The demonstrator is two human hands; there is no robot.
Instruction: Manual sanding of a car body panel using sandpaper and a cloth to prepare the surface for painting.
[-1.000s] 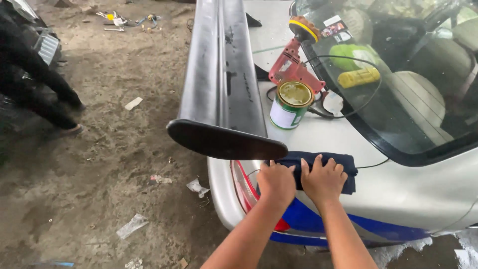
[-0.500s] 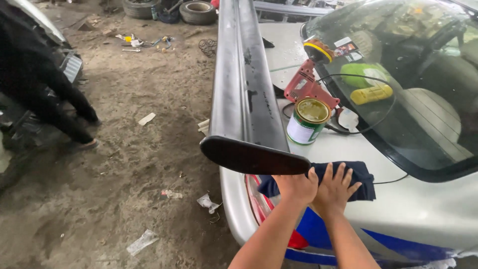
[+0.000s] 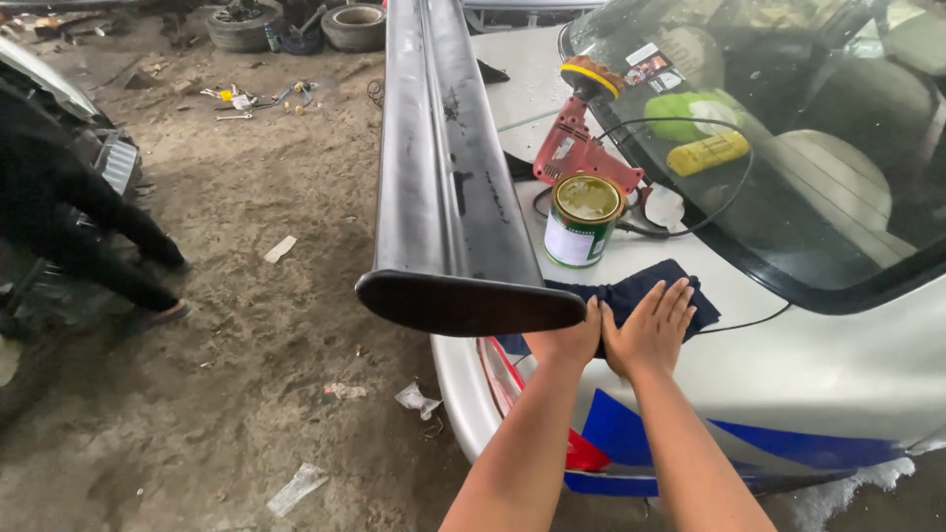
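Head view: left hand (image 3: 565,342) and right hand (image 3: 650,330), fingers flat and gripping nothing, press a dark blue cloth (image 3: 631,296) onto the white car body (image 3: 788,384), spreading pressure beneath the spoiler (image 3: 443,197).

1. Everything is being carried by the white car body (image 3: 808,394), w/ blue & red stripes along its lower edge.
2. A dark blue cloth (image 3: 631,296) is being spread flat on the panel, just below the black spoiler (image 3: 443,197).
3. An open paint tin (image 3: 583,219) is being borne upright nr the cloth.
4. A red polisher (image 3: 581,138) is being rested behind the tin, its black cable (image 3: 690,222) trailing over the panel.
5. Dirt floor (image 3: 246,345) alongside: scraps of litter (image 3: 296,488) are being left lying about.
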